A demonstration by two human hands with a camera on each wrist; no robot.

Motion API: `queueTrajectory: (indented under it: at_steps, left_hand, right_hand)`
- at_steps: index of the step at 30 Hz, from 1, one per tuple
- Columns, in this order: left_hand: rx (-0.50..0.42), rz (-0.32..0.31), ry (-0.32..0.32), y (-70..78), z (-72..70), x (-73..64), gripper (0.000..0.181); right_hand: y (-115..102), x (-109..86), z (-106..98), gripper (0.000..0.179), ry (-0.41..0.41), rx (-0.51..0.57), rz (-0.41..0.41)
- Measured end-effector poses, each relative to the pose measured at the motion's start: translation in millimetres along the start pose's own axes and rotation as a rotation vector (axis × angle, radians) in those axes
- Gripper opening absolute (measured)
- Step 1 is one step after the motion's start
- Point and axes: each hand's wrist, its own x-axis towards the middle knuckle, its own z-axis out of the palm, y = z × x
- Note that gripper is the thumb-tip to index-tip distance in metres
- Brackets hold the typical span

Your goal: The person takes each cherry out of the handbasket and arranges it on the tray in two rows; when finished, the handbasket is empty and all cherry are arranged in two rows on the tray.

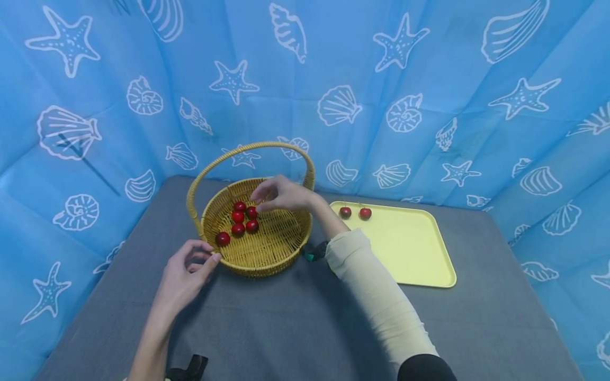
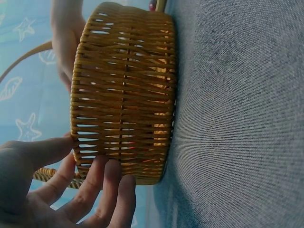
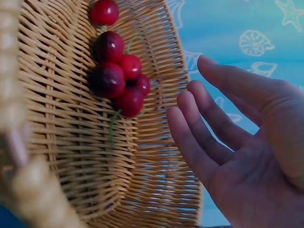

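A round wicker basket point(image 1: 259, 270) with a tall arched handle holds several red cherries point(image 1: 238, 229), gathered toward its left side. My left hand point(image 1: 183, 278) grips the basket's near-left rim. In the left wrist view its thumb point(image 2: 57, 148) lies at the rim and some fingers rest against the woven outer wall. Above the basket's far side, under the handle, is my right hand point(image 1: 286, 194), with nothing in it. The right wrist view shows its fingers point(image 3: 187, 126) extended and apart from the cherries point(image 3: 110, 46), some of which have green stems.
To the right of the basket lies a yellow tray point(image 1: 410, 243), with two cherries point(image 1: 365, 213) near its back-left edge. The right forearm crosses over the tray's left part. Grey cloth point(image 1: 267, 328) covers the table, and a blue curtain point(image 1: 295, 79) with shell prints hangs behind.
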Motion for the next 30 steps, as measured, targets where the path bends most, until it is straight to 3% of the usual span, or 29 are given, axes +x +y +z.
queueTrajectory:
  at_steps: [9, 19, 30]
  left_hand:
    - [-0.004, -0.009, -0.002, 0.1, 0.4, 0.5, 0.041]
    - [-0.002, 0.031, 0.011, -0.8, 1.9, 0.9, 0.039]
    - [-0.003, -0.021, -0.009, 0.7, -0.1, 0.8, 0.040]
  right_hand:
    - [15, 17.2, 16, 0.035, 0.040, 0.140, 0.093]
    - [35, 16.6, 29, 0.029, 0.045, 0.149, 0.226]
    - [44, 17.8, 34, 0.036, -0.080, 0.027, 0.169]
